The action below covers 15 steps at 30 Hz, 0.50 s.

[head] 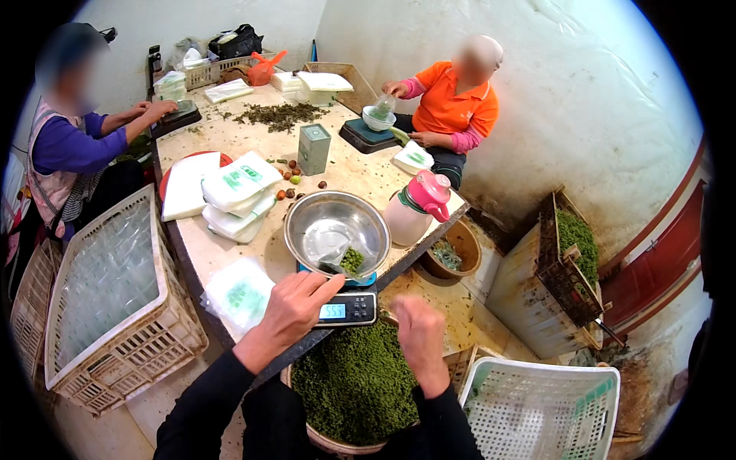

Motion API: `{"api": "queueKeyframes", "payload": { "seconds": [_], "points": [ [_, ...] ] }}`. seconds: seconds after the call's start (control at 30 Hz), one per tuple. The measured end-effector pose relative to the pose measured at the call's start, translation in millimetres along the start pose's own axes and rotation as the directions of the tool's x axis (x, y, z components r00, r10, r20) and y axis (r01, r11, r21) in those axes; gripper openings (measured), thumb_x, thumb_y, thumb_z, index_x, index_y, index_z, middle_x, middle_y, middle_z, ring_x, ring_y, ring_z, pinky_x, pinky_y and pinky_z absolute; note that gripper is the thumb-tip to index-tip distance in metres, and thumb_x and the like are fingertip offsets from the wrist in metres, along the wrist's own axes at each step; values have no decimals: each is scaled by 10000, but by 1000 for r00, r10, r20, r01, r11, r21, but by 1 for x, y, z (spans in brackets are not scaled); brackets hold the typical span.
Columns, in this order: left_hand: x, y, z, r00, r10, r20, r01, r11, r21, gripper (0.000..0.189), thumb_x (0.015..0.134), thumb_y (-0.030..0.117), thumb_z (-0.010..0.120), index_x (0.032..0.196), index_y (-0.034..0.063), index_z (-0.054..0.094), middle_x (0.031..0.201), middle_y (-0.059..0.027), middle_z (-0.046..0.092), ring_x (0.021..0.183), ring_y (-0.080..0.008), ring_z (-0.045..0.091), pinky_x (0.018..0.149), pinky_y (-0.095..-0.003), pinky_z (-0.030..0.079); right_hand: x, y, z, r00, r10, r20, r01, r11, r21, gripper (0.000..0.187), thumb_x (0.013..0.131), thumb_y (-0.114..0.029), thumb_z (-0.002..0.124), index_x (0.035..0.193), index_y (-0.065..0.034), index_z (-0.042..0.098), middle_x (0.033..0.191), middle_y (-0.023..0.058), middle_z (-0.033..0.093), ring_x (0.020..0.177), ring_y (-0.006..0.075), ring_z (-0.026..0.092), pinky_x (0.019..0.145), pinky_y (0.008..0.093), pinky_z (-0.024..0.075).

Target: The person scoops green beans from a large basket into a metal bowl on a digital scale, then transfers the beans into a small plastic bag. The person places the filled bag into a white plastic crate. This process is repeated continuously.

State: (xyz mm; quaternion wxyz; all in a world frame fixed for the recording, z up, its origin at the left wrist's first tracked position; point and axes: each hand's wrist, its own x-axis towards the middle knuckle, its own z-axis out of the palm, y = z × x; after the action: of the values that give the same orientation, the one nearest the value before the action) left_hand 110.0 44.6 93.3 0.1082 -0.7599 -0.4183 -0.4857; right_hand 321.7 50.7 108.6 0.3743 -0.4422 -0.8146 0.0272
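My left hand is at the near rim of a steel bowl, its thumb and fingertips pinching the edge of a clear plastic bag. Green peppercorn-like berries lie in the bag, which rests inside the bowl. Under the bowl is a digital scale with a lit display. My right hand, blurred and with fingers curled, hovers over a large tub heaped with green berries between my knees. Whether it holds any berries is not clear.
Stacked printed bags and a pink-lidded jug flank the bowl on the table. Crates of filled bags stand left, a white crate right. Two people sit at other scales across the table.
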Motion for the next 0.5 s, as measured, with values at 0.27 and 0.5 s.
{"api": "queueKeyframes", "payload": {
  "seconds": [0.27,0.5],
  "points": [
    [-112,99,17,889,-275,365,388,877,-285,174,736,-11,629,906,20,615,761,-108,592,688,-274,602,569,-341,492,-152,52,120,692,261,673,-171,965,-198,234,752,-237,574,841,-21,565,831,208,593,791,377,606,664,462,493],
    [-117,99,41,798,-396,455,533,815,-226,479,696,-9,681,1144,27,515,1001,-141,546,827,-325,585,689,-398,477,-134,46,61,765,266,587,-470,854,224,226,706,102,563,907,17,625,774,187,617,717,258,637,607,346,499]
  ]
}}
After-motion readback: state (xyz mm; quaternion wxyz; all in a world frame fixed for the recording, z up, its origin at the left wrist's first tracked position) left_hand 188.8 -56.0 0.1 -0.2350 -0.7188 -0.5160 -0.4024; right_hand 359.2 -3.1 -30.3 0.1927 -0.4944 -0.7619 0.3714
